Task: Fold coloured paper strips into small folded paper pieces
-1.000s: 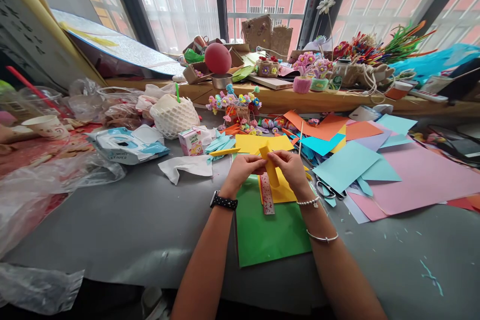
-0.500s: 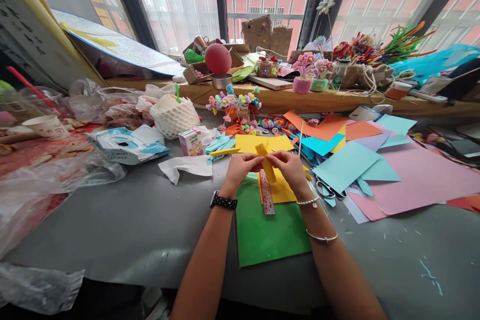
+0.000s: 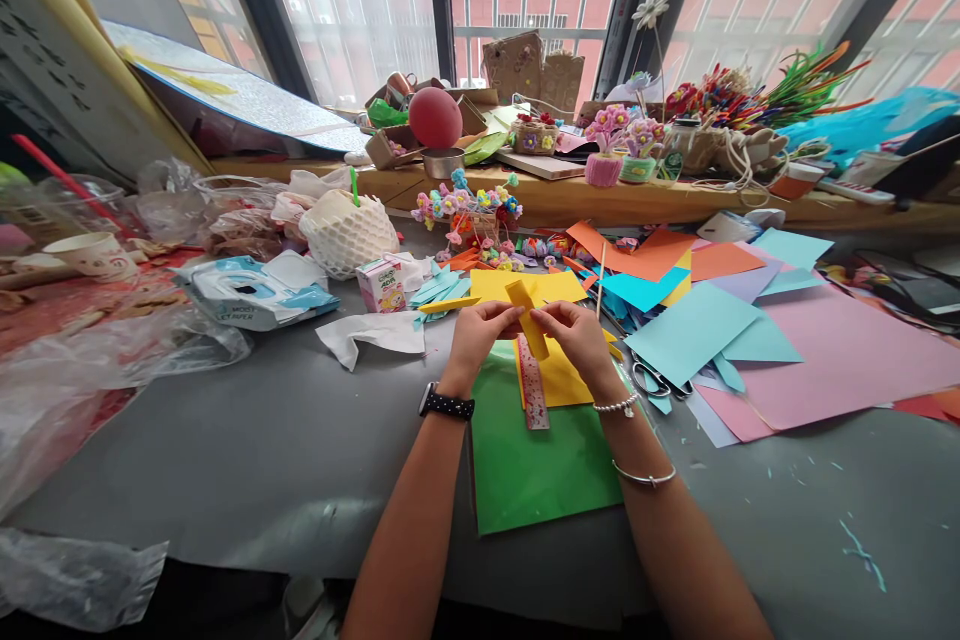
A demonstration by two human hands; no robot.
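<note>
A narrow yellow paper strip (image 3: 532, 332) is held up, tilted, between my two hands. My left hand (image 3: 480, 338) pinches its left edge with thumb and finger. From the other side, my right hand (image 3: 577, 332) grips the strip in the same way. Below it, a pink patterned ruler (image 3: 534, 390) lies partly over a yellow paper sheet (image 3: 566, 382). Both rest on a stack of green paper (image 3: 547, 480). More yellow paper (image 3: 487, 285) lies just behind my hands.
Right of my hands are scissors (image 3: 651, 382), light blue sheets (image 3: 694, 335) and a large pink sheet (image 3: 840, 360). On the left lie a crumpled tissue (image 3: 375, 335), a small box (image 3: 381, 286) and a wet-wipe pack (image 3: 255, 295). Craft flowers (image 3: 469, 205) stand behind.
The yellow strip has shifted very slightly up and left, and my left hand has moved a little with it. Everything else looks the same.
</note>
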